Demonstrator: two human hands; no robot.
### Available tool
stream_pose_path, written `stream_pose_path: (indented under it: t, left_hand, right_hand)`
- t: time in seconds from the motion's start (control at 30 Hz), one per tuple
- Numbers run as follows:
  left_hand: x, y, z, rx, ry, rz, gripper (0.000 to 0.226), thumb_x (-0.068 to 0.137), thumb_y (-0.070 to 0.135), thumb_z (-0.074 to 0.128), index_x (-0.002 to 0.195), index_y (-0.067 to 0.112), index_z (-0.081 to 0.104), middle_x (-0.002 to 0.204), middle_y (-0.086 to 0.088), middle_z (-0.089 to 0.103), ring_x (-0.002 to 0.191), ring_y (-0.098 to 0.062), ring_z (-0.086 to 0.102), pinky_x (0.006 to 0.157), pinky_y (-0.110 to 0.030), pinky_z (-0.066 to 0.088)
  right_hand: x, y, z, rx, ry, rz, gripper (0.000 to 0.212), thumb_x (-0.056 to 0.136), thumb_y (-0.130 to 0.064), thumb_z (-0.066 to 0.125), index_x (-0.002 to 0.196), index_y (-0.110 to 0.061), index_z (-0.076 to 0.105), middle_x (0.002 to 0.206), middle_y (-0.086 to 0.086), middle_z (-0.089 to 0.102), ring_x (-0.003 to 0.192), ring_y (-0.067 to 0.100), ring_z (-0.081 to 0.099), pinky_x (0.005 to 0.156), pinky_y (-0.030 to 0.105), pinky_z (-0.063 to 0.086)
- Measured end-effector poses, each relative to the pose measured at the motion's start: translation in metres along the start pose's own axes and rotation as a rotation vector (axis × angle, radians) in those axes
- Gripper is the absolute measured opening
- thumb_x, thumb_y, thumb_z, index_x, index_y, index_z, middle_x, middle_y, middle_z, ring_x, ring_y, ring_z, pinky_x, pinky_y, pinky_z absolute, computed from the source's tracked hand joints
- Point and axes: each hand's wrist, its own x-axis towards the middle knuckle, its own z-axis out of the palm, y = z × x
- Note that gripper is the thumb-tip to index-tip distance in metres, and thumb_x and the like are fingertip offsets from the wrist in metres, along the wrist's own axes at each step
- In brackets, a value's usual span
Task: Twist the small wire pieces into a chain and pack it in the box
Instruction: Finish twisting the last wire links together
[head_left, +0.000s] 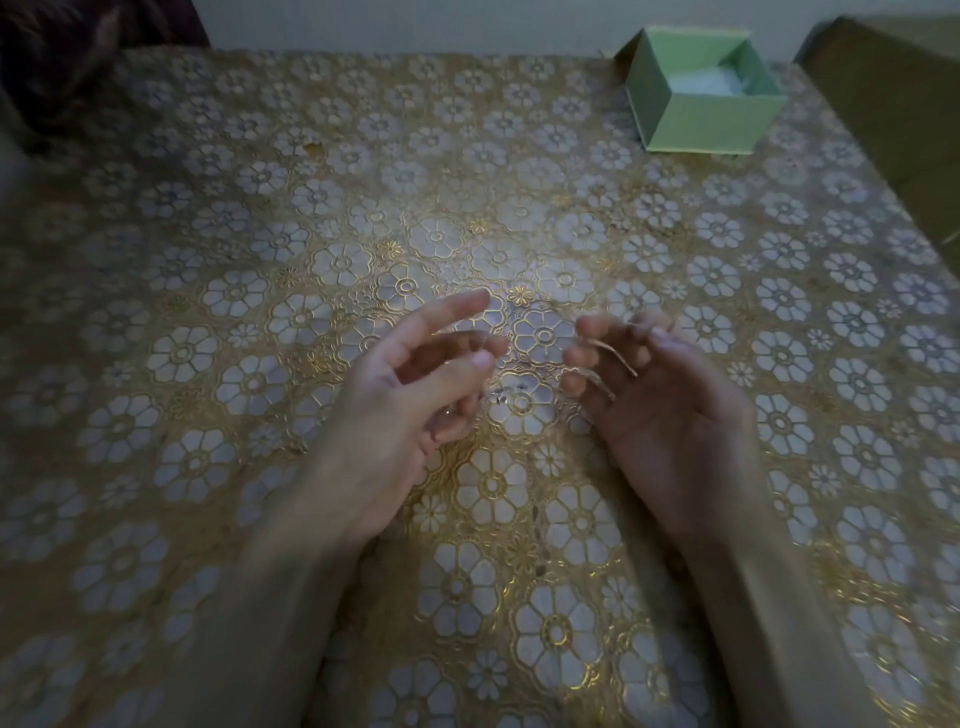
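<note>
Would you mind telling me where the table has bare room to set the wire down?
Bare tablecloth stretches left of the green box and beyond both hands. It is crowded between the left hand and right hand, which holds wire.

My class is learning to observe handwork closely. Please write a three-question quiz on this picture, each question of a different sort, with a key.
1. True or false: the green box at the table's far right is closed with a lid.
2. Which of the hands has thin wire pieces lying across its fingers? A) left hand B) right hand C) neither
3. Fill in: the tablecloth bears a gold ______ pattern.

Key: 1 false, the box is open, with something pale inside. 2 B. 3 flower.
</note>
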Motion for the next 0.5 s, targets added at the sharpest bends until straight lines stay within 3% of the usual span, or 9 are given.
stream_pose_path:
  t: [0.13, 0.23, 0.37, 0.43, 0.5]
  left_hand:
    - [-0.001, -0.006, 0.005, 0.329, 0.033, 0.033, 0.032, 0.066, 0.024, 0.067, 0.098, 0.025, 0.07, 0.077, 0.009, 0.064, 0.052, 0.0, 0.043, 0.044, -0.009, 0.034]
    - [-0.001, -0.011, 0.01, 0.548, 0.044, 0.106, 0.026, 0.074, 0.021, 0.072, 0.096, 0.034, 0.068, 0.069, 0.017, 0.064, 0.053, -0.001, 0.045, 0.049, -0.01, 0.038]
    - [0.001, -0.015, 0.009, 0.765, 0.0, 0.274, 0.017, 0.076, 0.022, 0.074, 0.088, 0.035, 0.071, 0.083, 0.007, 0.069, 0.056, -0.01, 0.049, 0.054, -0.017, 0.041]
    - [0.0, -0.015, 0.01, 0.793, -0.015, 0.306, 0.013, 0.078, 0.023, 0.072, 0.083, 0.034, 0.071, 0.075, 0.01, 0.067, 0.056, -0.012, 0.052, 0.053, -0.016, 0.041]
    - [-0.001, -0.014, 0.014, 0.656, 0.02, 0.243, 0.008, 0.081, 0.016, 0.07, 0.083, 0.024, 0.072, 0.064, 0.009, 0.064, 0.048, -0.006, 0.046, 0.046, -0.012, 0.036]
  right_hand:
    - [-0.001, -0.002, 0.0, -0.088, 0.006, -0.05, 0.023, 0.073, -0.03, 0.071, 0.083, -0.017, 0.055, 0.087, 0.001, 0.065, 0.078, 0.014, 0.059, 0.07, 0.026, 0.049]
    - [-0.004, 0.0, 0.004, -0.225, -0.016, -0.06, 0.016, 0.075, -0.035, 0.07, 0.078, -0.022, 0.061, 0.085, 0.0, 0.065, 0.071, 0.011, 0.056, 0.063, 0.023, 0.043]
    - [-0.007, 0.002, 0.011, -0.308, -0.052, -0.055, 0.006, 0.076, -0.027, 0.068, 0.075, -0.023, 0.065, 0.08, 0.002, 0.066, 0.054, 0.01, 0.049, 0.051, 0.02, 0.038]
    - [-0.008, 0.001, 0.013, -0.339, -0.032, -0.061, 0.004, 0.077, -0.023, 0.067, 0.074, -0.024, 0.065, 0.079, 0.0, 0.068, 0.05, 0.009, 0.046, 0.048, 0.021, 0.032]
    - [-0.007, 0.001, 0.01, -0.371, 0.081, -0.081, 0.011, 0.081, -0.018, 0.063, 0.072, -0.024, 0.065, 0.076, -0.002, 0.066, 0.05, 0.009, 0.046, 0.047, 0.02, 0.031]
